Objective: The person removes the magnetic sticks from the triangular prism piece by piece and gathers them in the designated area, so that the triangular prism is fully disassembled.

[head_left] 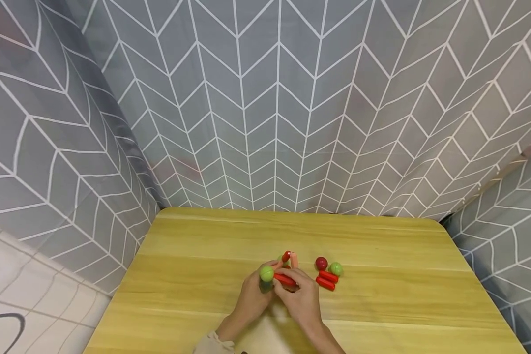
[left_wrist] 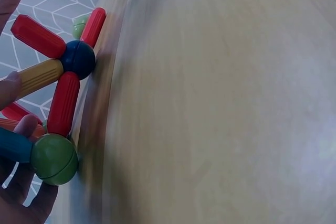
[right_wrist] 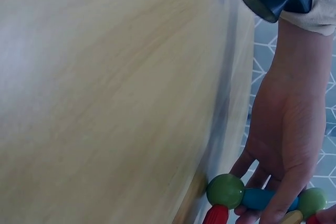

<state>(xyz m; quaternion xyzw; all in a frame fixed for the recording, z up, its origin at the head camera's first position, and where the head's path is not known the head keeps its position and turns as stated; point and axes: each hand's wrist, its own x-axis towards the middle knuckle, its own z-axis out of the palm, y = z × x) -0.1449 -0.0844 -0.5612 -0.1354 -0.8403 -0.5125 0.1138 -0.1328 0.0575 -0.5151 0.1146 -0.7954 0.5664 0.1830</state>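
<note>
Betw. L hand point(head_left: 250, 298) & R hand point(head_left: 304, 299), over table point(head_left: 194, 290): rod-and-ball assy. point(left_wrist: 64, 100). L hand grips blue rod point(right_wrist: 258, 199); R hand pinches red rod point(head_left: 285, 280), long axis approx. crosswise, just R of green ball point(head_left: 267, 273). L-wrist view shows blue ball point(left_wrist: 79, 60) w/ yellow rod point(left_wrist: 41, 78) attached; neither discernible in head view.

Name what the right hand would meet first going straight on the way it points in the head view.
Past the red stick it pinches, the right hand would probably first meet the green ball at the left hand; depth is unclear.
</note>
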